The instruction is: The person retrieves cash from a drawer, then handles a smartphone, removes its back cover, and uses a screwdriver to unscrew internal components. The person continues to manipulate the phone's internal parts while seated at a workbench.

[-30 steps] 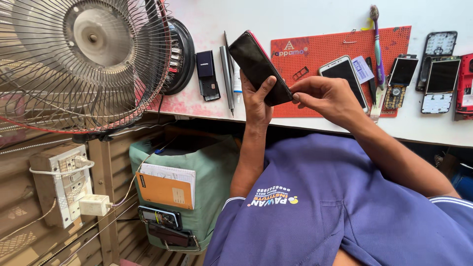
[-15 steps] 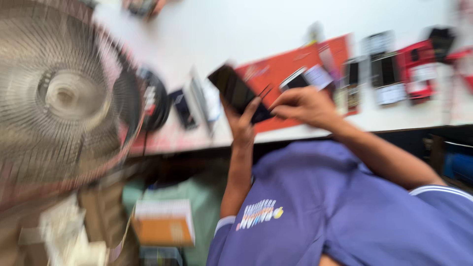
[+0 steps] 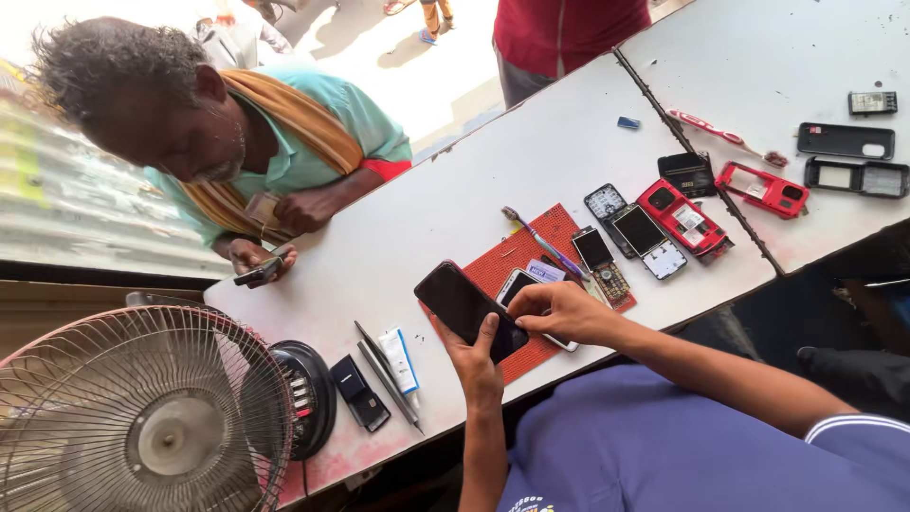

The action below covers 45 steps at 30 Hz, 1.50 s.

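Just above the near edge of the red work mat (image 3: 512, 270), the person's left hand (image 3: 477, 365) holds a dark smartphone (image 3: 468, 308) up off the mat, fingers curled round its lower end and the thumb lying up along its face. The phone's long axis runs slantwise, from the palm up and away toward the far left of the mat. The right hand (image 3: 561, 313) sits just to the right of the phone, at its lower right corner and touching it; its fingers (image 3: 527, 305) are bent in close together, pinching at that edge, though whether they grip something small there I cannot tell. Of the two, the left hand carries the phone and the right merely works at it.

On the mat beneath the right hand lies a white-edged phone (image 3: 519, 283), and a toothbrush (image 3: 540, 239) lies across the mat's far side. Beyond the mat to the right are stripped phone parts, among them a red handset shell (image 3: 684, 218). Left of the mat lie a small tube (image 3: 399, 360) and tweezers (image 3: 384, 372); farther left stands a table fan (image 3: 142, 417). Across the counter from the mat, another person leans in, a small dark phone (image 3: 258, 272) in hand.
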### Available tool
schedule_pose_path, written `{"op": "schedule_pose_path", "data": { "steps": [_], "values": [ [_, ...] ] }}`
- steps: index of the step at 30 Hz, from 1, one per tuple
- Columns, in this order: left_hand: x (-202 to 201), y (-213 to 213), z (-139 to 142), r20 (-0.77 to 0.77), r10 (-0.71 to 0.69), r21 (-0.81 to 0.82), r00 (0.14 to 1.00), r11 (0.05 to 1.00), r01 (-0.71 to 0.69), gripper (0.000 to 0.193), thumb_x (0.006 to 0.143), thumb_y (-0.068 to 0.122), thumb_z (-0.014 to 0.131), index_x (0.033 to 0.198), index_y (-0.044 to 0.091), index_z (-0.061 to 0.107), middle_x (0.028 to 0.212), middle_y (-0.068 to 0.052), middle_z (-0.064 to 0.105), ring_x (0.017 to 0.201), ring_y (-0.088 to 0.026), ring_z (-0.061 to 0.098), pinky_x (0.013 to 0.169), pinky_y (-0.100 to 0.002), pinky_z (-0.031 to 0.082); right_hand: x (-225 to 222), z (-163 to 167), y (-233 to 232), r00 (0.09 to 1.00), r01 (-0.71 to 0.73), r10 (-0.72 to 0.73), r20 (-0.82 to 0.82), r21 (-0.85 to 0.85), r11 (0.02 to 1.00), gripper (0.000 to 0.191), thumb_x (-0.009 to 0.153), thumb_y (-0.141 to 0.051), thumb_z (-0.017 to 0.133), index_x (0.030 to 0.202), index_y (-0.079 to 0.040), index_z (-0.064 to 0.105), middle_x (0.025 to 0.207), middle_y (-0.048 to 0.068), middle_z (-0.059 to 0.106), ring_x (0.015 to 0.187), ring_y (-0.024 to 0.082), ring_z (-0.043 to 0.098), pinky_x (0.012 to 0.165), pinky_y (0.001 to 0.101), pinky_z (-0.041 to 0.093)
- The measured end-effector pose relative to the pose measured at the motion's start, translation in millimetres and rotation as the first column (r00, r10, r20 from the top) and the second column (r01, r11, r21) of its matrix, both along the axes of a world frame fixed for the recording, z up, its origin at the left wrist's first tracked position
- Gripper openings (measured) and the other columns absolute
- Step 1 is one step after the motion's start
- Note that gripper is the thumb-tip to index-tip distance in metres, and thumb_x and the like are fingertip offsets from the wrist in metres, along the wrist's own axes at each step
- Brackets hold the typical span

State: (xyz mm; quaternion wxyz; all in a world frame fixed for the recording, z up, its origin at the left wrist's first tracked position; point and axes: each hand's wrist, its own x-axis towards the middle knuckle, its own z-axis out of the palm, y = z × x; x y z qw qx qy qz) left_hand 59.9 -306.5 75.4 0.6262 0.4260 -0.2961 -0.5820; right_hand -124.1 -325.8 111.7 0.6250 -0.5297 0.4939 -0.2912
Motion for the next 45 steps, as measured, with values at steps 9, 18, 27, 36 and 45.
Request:
{"op": "schedule_pose_path", "data": {
  "steps": [9,18,27,36,45],
  "values": [
    [-20,9,23,0.008,-0.146,0.053,0.989,0.988,0.145,0.061,0.087,-0.003,0.076,0.138,0.004,0.043,0.121,-0.009,0.065,0.111,-0.017,0.066,0.1,-0.032,0.056,-7,1,-19,0.995,0.065,-0.066,0.074,0.007,0.998,0.026,0.094,-0.008,0.066,0.118,-0.001,0.072,0.106,0.008,0.076,0.098,0.014,0.071,0.086,0.0309,0.057],
    [-17,32,33,0.02,-0.266,0.126,0.964,0.957,0.261,0.063,0.085,0.002,0.078,0.137,0.006,0.044,0.117,-0.007,0.063,0.104,-0.015,0.066,0.092,-0.031,0.058,-16,19,-37,0.986,-0.001,-0.001,0.165,0.013,1.0,0.043,0.093,-0.002,0.06,0.135,-0.007,0.068,0.101,0.011,0.077,0.092,0.016,0.073,0.083,0.0299,0.062],
    [4,54,26,0.025,-0.355,0.138,0.934,0.927,0.349,0.057,0.085,0.002,0.081,0.13,0.005,0.047,0.11,-0.007,0.066,0.1,-0.014,0.068,0.088,-0.03,0.06,-15,1,-25,0.946,-0.006,-0.008,0.324,0.045,0.999,0.026,0.096,-0.002,0.063,0.12,0.005,0.072,0.103,0.011,0.077,0.092,0.017,0.076,0.082,0.0337,0.065],
    [34,74,28,0.094,-0.477,0.19,0.874,0.87,0.455,0.063,0.081,0.003,0.084,0.133,0.005,0.048,0.113,-0.004,0.065,0.104,-0.011,0.066,0.092,-0.028,0.057,-21,14,-19,0.951,-0.229,0.184,0.248,0.168,0.959,0.021,0.095,-0.004,0.066,0.112,0.006,0.074,0.097,0.015,0.078,0.088,0.02,0.077,0.082,0.0342,0.067],
    [44,87,31,0.179,-0.598,0.211,0.781,0.799,0.564,0.064,0.082,0.012,0.087,0.133,0.005,0.05,0.114,-0.004,0.067,0.107,-0.011,0.064,0.097,-0.029,0.054,-29,32,-32,0.853,-0.521,0.492,0.173,0.26,0.813,0.04,0.091,-0.008,0.065,0.13,-0.001,0.069,0.111,0.016,0.08,0.098,0.021,0.078,0.088,0.0341,0.066]
  ]
}}
